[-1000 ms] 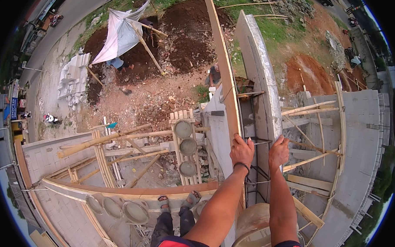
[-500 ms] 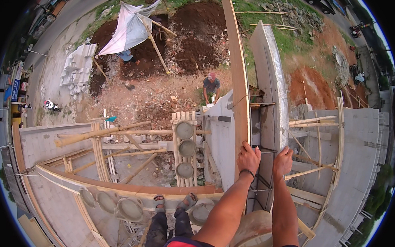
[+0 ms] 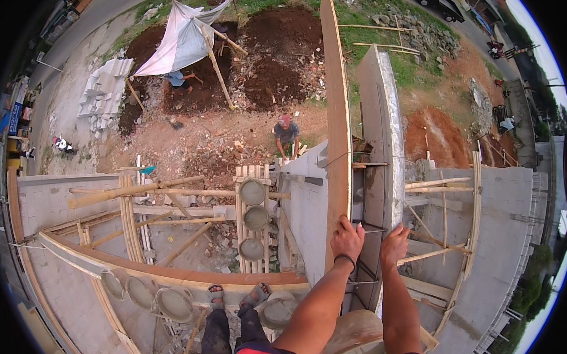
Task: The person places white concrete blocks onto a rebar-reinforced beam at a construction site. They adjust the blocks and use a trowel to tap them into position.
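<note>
Two tall formwork boards stand upright side by side, a narrow gap between them. My left hand [image 3: 347, 237] is closed over the near edge of the brown plywood board [image 3: 337, 113]. My right hand [image 3: 394, 245] grips the other board [image 3: 391, 142], which has a pale, silvery edge. Steel rebar with ties [image 3: 365, 227] shows in the gap between both hands. Both arms reach forward from the lower edge, a dark band around the left wrist. Below them stands a large round, cement-stained container [image 3: 351, 337], partly hidden by my forearms.
My sandalled feet [image 3: 255, 295] stand on a high ledge behind a wooden beam [image 3: 193, 274]. Round buckets of grey mix [image 3: 255, 218] sit on bamboo poles ahead, more beside my feet. Bamboo scaffolding [image 3: 132, 216] spans the drop. A person [image 3: 286, 136] bends on the ground below.
The view has shifted a little to the right. Both hands and the right board sit slightly lower and nearer in the picture, their grips unchanged. The person below has bent further down.
</note>
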The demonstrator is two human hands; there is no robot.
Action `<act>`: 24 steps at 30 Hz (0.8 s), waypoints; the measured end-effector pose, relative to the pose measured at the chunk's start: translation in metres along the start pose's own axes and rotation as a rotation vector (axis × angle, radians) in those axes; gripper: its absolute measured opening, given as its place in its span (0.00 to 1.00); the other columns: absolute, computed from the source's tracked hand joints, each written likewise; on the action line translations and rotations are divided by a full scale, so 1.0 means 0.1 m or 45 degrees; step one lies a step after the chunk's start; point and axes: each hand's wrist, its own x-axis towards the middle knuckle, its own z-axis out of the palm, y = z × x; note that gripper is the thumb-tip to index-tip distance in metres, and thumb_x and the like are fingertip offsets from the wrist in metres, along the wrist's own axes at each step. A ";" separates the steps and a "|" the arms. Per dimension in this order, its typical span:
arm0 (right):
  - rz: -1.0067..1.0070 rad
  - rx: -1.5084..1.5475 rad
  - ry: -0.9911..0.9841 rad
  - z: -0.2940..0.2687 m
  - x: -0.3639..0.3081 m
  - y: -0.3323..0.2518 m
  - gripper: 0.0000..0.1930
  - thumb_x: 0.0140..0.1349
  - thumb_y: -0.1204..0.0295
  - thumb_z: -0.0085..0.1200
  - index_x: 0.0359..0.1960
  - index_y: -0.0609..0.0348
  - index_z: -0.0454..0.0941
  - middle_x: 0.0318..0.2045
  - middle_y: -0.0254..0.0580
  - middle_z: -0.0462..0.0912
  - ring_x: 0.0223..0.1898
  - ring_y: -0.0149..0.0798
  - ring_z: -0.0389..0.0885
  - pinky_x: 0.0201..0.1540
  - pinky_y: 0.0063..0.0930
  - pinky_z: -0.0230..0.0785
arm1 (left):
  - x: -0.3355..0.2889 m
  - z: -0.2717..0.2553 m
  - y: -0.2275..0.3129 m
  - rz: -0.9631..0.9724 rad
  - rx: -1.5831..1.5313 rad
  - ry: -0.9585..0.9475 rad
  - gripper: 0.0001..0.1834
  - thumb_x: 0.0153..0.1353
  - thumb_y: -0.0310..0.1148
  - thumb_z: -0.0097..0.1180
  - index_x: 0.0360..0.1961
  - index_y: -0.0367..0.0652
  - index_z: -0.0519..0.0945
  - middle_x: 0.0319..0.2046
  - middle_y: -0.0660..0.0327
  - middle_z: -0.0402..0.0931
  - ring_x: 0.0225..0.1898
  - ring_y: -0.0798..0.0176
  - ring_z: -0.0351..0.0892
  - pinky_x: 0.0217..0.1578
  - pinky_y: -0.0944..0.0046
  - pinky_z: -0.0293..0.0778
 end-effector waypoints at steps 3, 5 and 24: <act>0.009 0.009 -0.012 -0.02 -0.01 -0.02 0.24 0.72 0.46 0.33 0.46 0.51 0.74 0.34 0.61 0.83 0.38 0.66 0.81 0.39 0.59 0.71 | 0.00 -0.03 0.02 -0.035 -0.052 -0.074 0.34 0.61 0.44 0.55 0.59 0.32 0.60 0.39 0.45 0.76 0.34 0.41 0.81 0.31 0.47 0.79; 0.013 0.020 -0.025 -0.08 -0.03 -0.06 0.24 0.72 0.46 0.34 0.46 0.51 0.74 0.33 0.61 0.83 0.38 0.66 0.81 0.39 0.59 0.71 | 0.01 -0.05 0.03 -0.020 -0.057 -0.043 0.33 0.61 0.44 0.55 0.59 0.31 0.60 0.38 0.45 0.76 0.33 0.41 0.81 0.31 0.47 0.79; 0.038 0.033 0.044 -0.05 -0.04 -0.06 0.23 0.71 0.47 0.36 0.42 0.52 0.74 0.30 0.59 0.83 0.35 0.66 0.82 0.37 0.60 0.70 | 0.00 -0.03 0.02 0.001 -0.080 0.019 0.28 0.60 0.35 0.53 0.57 0.32 0.61 0.35 0.43 0.76 0.30 0.39 0.81 0.28 0.44 0.77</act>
